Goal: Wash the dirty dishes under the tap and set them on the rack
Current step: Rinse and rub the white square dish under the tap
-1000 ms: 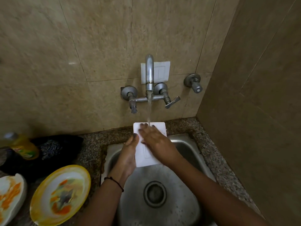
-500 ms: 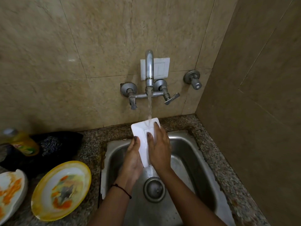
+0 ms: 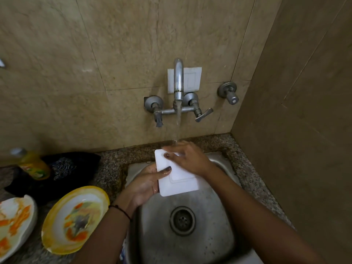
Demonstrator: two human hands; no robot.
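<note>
1. Over a speckled stone counter, set in a tiled corner, a steel sink [image 3: 209,235] fills the lower middle of the view. No drying rack shows anywhere.
2. On the counter to the left lie two dirty plates: a yellow-rimmed plate [image 3: 76,219] and, cut off by the frame edge, a white plate [image 3: 13,221]. Both are smeared with orange food.
3. Above the basin, a white rectangular dish [image 3: 181,180] is held tilted, its far end just under the water running from the wall tap [image 3: 178,79]. Its visible face looks clean.
4. The left hand [image 3: 146,183] grips the dish's left edge, thumb on top and fingers curled beneath. The right hand [image 3: 188,159] lies on the far end with fingers spread flat, pressing rather than gripping.
5. Behind the plates, a blurred yellow bottle [image 3: 32,164], probably dish soap, stands against a dark cloth [image 3: 76,164].
6. Judging by this, the white dish is being rinsed and is not yet racked. At least the two plates remain unwashed, so much of the task is left.
</note>
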